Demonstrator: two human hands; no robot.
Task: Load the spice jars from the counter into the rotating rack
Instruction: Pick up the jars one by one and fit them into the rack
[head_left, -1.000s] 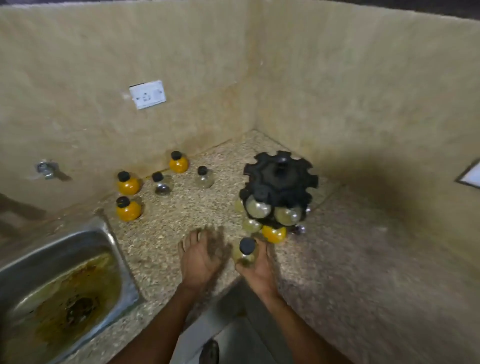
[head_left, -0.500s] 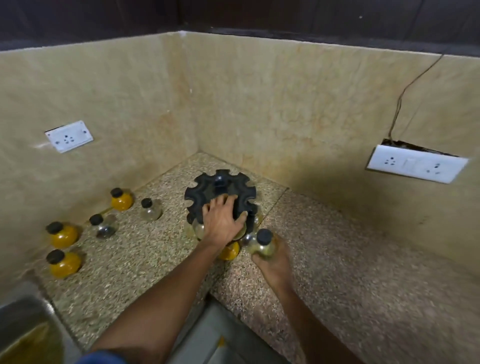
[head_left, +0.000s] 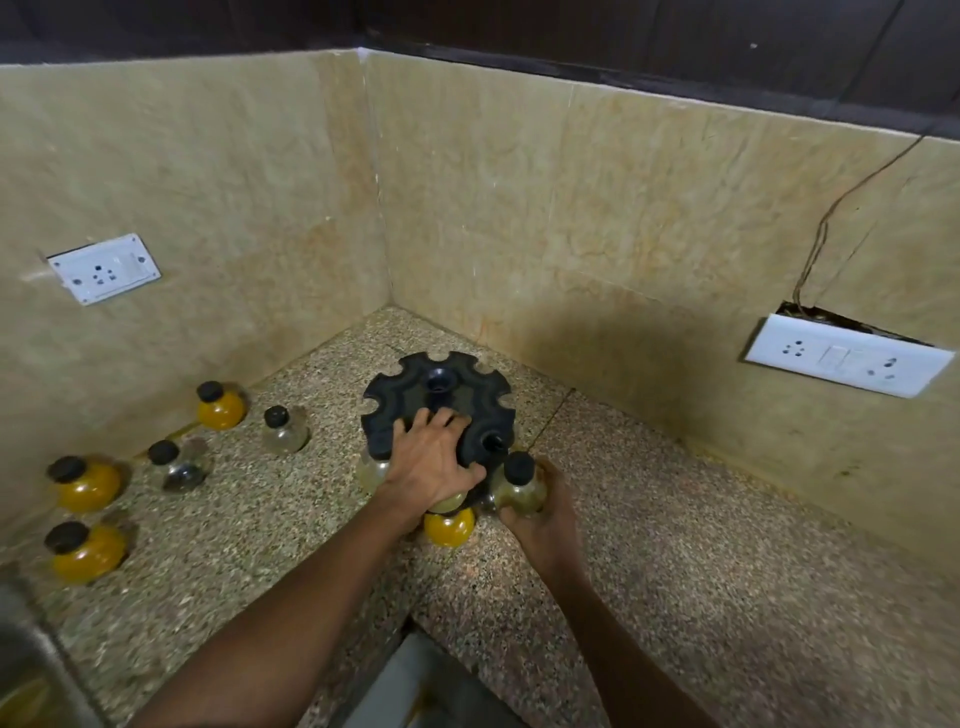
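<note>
2 hands are working at the front of the rotating rack (head_left: 439, 395) right now. Nearest us, the right hand (head_left: 540, 512) is wrapped around a spice jar (head_left: 519, 488) with a black cap and pale greenish contents, fingers curled under its round belly, holding it upright just beside the rack's front right edge. Whether the jar touches the rack is hard to tell. Left of it, the left hand (head_left: 434, 462) lies spread on top of the black rack, palm down, fingers straight and fanned across the notched upper disc, thumb out toward the right. Under that hand, 1 orange jar (head_left: 449, 526) sits low at the rack's front, and a pale jar (head_left: 371, 470) peeks out on the rack's left side. The rack stands on the speckled counter (head_left: 675, 571) in the corner, its round hub showing behind the fingers.

Out to the left, well apart from the rack, 5 more jars wait on the counter: 2 orange ones (head_left: 85, 553) (head_left: 85, 483) near the left edge, a clear jar with dark contents (head_left: 176, 465), a clear pale jar (head_left: 283, 428), and another orange jar (head_left: 221, 405) closest to the wall. Further back, 1 white socket plate (head_left: 104, 267) hangs on the left wall and a wider switch plate (head_left: 847, 356) on the right wall, with a thin wire (head_left: 831, 213) running up from it.
</note>
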